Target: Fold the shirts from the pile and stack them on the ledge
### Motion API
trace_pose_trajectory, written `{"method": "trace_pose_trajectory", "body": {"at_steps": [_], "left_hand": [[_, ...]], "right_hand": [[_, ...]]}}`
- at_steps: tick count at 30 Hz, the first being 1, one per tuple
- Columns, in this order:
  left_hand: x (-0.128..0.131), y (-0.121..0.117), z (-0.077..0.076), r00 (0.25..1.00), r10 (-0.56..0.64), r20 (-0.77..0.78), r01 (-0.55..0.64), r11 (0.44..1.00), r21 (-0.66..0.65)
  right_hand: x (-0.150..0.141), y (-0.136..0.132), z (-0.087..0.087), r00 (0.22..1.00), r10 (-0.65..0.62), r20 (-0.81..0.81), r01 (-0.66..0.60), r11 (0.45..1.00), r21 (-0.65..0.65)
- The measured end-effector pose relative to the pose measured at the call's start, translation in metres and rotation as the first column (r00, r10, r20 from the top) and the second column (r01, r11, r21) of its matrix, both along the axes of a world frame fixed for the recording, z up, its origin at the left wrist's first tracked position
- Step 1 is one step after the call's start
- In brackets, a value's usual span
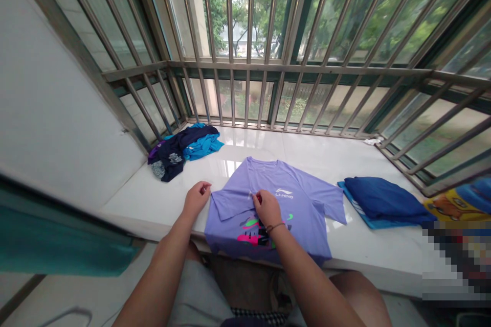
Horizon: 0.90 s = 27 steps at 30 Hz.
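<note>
A lavender T-shirt (303, 181) with a white chest logo and a pink, green and black print lies spread out, its lower part hanging over the ledge's front edge. My left hand (197, 198) is closed at the outer corner of the left-side sleeve, thumb and fingers pinched on the hem. On the chest, left of the logo, my right hand (268, 209) pinches a bit of the shirt's cloth. A bracelet circles the right wrist. The right-side sleeve lies flat, apart from both hands.
A crumpled pile of navy, bright blue and purple clothes (178, 148) lies at the back left of the white ledge (264, 140). Folded blue clothes (383, 199) rest at right, beside a yellow printed item (456, 202). Metal window bars (249, 66) line the back.
</note>
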State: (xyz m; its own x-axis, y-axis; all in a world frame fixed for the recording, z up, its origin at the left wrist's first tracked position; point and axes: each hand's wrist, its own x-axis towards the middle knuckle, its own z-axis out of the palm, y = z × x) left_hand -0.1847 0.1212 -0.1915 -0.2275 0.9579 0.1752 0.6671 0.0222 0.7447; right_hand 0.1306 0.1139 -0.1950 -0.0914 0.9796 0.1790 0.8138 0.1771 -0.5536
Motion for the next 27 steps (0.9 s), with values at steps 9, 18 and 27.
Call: {"method": "trace_pose_trajectory", "body": {"at_steps": [9, 18, 27], "left_hand": [[-0.005, -0.101, -0.012, 0.986, 0.153, 0.067, -0.139, 0.974, -0.178], [0.022, -0.105, -0.008, 0.994, -0.002, -0.113, -0.024, 0.972, -0.232], [-0.014, -0.098, 0.000, 0.992, 0.062, -0.107, -0.094, 0.942, -0.322]], "right_hand": [[0.017, 0.011, 0.001, 0.997, 0.027, -0.068, -0.029, 0.999, -0.028], [0.026, -0.010, 0.024, 0.992, 0.118, -0.042, -0.116, 0.991, 0.064], [0.103, -0.022, 0.007, 0.878, -0.014, 0.478, 0.098, 0.984, -0.151]]}}
